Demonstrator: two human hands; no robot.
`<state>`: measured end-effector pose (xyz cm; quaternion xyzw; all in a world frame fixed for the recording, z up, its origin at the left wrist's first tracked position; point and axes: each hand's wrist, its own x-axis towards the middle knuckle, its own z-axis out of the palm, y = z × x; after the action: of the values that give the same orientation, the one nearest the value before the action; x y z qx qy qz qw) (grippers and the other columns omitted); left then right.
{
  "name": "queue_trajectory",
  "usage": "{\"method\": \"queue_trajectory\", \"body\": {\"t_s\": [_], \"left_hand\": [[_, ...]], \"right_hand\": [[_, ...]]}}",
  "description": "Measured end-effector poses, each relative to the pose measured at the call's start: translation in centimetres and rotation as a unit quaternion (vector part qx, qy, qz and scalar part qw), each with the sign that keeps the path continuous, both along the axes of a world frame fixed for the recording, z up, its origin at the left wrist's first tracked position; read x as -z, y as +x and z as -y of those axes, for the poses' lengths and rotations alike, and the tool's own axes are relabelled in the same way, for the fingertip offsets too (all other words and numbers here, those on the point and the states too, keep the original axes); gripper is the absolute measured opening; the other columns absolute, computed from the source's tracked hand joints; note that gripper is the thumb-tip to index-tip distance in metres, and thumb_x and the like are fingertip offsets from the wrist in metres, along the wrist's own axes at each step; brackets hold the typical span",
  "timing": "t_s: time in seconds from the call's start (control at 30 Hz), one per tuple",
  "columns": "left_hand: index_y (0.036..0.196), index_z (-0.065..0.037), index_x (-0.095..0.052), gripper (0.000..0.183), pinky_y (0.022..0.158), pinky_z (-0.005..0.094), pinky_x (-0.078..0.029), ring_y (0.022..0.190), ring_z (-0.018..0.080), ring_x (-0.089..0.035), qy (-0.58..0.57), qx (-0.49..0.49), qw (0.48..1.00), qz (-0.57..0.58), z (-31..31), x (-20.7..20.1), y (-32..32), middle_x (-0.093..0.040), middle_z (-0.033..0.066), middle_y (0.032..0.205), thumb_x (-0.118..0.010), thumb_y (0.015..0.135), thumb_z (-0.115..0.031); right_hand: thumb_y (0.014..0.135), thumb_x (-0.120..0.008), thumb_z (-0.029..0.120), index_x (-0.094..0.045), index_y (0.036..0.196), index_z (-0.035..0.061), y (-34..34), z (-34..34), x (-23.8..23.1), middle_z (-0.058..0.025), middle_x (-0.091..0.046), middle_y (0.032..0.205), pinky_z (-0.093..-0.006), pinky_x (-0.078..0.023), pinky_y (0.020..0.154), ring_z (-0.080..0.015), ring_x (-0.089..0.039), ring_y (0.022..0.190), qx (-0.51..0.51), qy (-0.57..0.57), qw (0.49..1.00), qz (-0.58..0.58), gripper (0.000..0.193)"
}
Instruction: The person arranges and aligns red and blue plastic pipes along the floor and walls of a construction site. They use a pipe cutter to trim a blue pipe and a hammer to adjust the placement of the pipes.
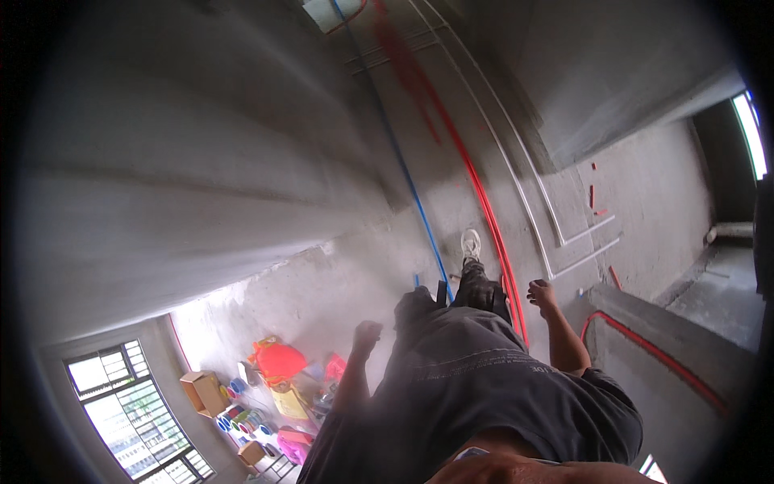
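Note:
My left hand hangs by my left side, its fingers curled in, with nothing seen in it. My right hand hangs out to the right, loosely bent with the fingers a little apart and nothing in them. It is close to the red pipes that run along the floor, and touches none of them. One white shoe stands forward between a blue pipe and the red pipes. My other foot is hidden.
White pipes run along the floor at right, with red offcuts beyond. A red pipe crosses a raised concrete edge. At lower left are a cardboard box, an orange bag, several coloured rolls and a barred window.

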<state>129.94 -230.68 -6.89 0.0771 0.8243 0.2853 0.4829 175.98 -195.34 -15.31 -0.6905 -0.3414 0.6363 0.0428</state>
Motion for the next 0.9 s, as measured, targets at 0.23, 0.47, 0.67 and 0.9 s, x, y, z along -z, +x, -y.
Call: {"method": "queue_trajectory", "body": {"t_s": [0.23, 0.47, 0.67, 0.9], "left_hand": [[0.095, 0.001, -0.066, 0.028, 0.058, 0.0304, -0.052, 0.068, 0.0171, -0.064, 0.014, -0.088, 0.996, -0.029, -1.0, -1.0, 0.6, -0.066, 0.0090, 0.081, -0.069, 0.089, -0.026], [0.097, -0.003, -0.066, 0.025, 0.050, 0.0292, -0.049, 0.060, 0.0136, -0.061, -0.001, -0.062, 0.997, 0.052, 3.0, 2.4, -1.1, -0.064, 0.0062, 0.075, -0.073, 0.089, -0.026], [0.099, -0.002, -0.068, 0.023, 0.054, 0.0294, -0.050, 0.063, 0.0135, -0.062, 0.029, 0.019, 0.999, 0.041, 9.2, 5.5, -7.2, -0.065, 0.0059, 0.076, -0.067, 0.093, -0.025], [0.095, -0.002, -0.064, 0.016, 0.046, 0.0269, -0.043, 0.055, 0.0135, -0.056, -0.138, -0.006, 0.990, 0.040, 13.4, 2.8, -16.0, -0.059, 0.0032, 0.069, -0.068, 0.091, -0.017]], "right_hand": [[0.091, -0.063, 0.025, -0.063, 0.096, 0.0066, -3.0, -8.8, -1.0, -0.0034, -0.062, 0.081, -0.0301, -0.049, 0.057, -0.0147, -0.063, 0.064, 0.000, 0.049, 0.999, 0.000, 0.019], [0.094, -0.062, 0.026, -0.063, 0.111, 0.0062, -4.2, -1.2, 0.0, -0.0034, -0.064, 0.083, -0.0327, -0.052, 0.062, -0.0155, -0.064, 0.068, -0.024, 0.028, 0.999, 0.005, 0.025], [0.094, -0.064, 0.028, -0.063, 0.108, 0.0060, -2.9, 16.0, -2.2, -0.0031, -0.063, 0.084, -0.0327, -0.050, 0.063, -0.0157, -0.063, 0.070, 0.086, -0.007, 0.996, 0.016, 0.026], [0.093, -0.067, 0.026, -0.064, 0.106, 0.0029, 0.3, 40.0, -5.8, -0.0064, -0.065, 0.085, -0.0341, -0.051, 0.062, -0.0178, -0.063, 0.070, 0.154, -0.150, 0.972, 0.097, 0.027]]}}
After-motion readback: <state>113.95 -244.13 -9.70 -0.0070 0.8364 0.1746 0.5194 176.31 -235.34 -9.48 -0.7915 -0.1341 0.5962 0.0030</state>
